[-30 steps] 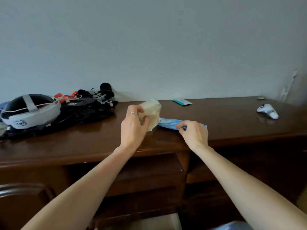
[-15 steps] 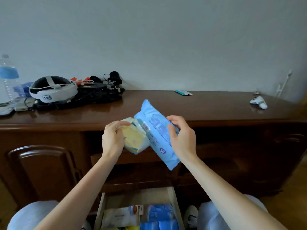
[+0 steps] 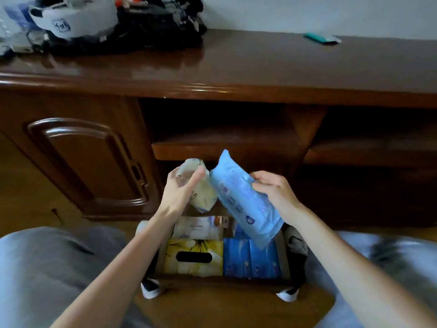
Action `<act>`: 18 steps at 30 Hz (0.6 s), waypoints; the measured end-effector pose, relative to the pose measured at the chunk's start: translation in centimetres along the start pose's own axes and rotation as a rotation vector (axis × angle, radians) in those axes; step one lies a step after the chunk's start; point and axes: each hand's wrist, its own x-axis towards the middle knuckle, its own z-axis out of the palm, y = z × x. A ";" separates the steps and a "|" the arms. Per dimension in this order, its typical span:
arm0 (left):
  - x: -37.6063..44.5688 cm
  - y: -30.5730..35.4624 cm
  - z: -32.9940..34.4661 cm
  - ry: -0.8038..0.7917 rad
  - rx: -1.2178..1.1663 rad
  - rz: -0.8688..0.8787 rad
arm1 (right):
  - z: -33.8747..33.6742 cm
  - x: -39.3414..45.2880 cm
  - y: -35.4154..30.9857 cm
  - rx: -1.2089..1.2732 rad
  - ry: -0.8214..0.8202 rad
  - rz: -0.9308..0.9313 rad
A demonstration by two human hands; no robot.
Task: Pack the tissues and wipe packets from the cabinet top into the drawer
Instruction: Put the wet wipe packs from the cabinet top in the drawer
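Note:
My left hand [image 3: 181,188] holds a small pale yellow tissue packet [image 3: 202,196] above the open drawer [image 3: 222,280]. Beside it, my right hand [image 3: 274,190] grips a long blue wipe packet [image 3: 243,200], tilted with its lower end over the drawer's right side. The two packets almost touch. Inside the drawer lie a yellow tissue box [image 3: 194,256], a row of blue packets [image 3: 250,259] and a white packet [image 3: 201,227]. A small teal packet [image 3: 321,39] lies on the cabinet top [image 3: 260,65] at the far right.
A white headset [image 3: 73,17] and a pile of black gear with cables [image 3: 151,24] occupy the cabinet top's left end. A closed cabinet door [image 3: 87,159] stands left of the drawer, with open shelves [image 3: 224,143] above it. My knees flank the drawer.
Both hands have come down from cabinet-top height with the two packets to just above the open drawer. The view has tilted down, bringing the drawer's contents fully into sight.

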 end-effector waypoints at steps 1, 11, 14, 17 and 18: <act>0.0 -1.1 0.0 -0.016 0.035 0.001 | 0.1 0.1 1.2 0.007 -0.059 0.042; -1.5 -8.6 -0.3 -0.127 0.472 0.035 | 1.8 -0.1 10.4 0.019 -0.325 0.295; -1.7 -8.9 0.0 -0.166 0.492 0.051 | 2.7 -0.3 11.3 0.169 -0.409 0.390; -1.3 -8.7 0.1 -0.216 0.463 0.027 | 3.1 0.1 11.5 0.238 -0.470 0.457; -1.3 -8.8 0.3 -0.240 0.441 0.025 | 3.2 0.1 11.5 0.233 -0.473 0.472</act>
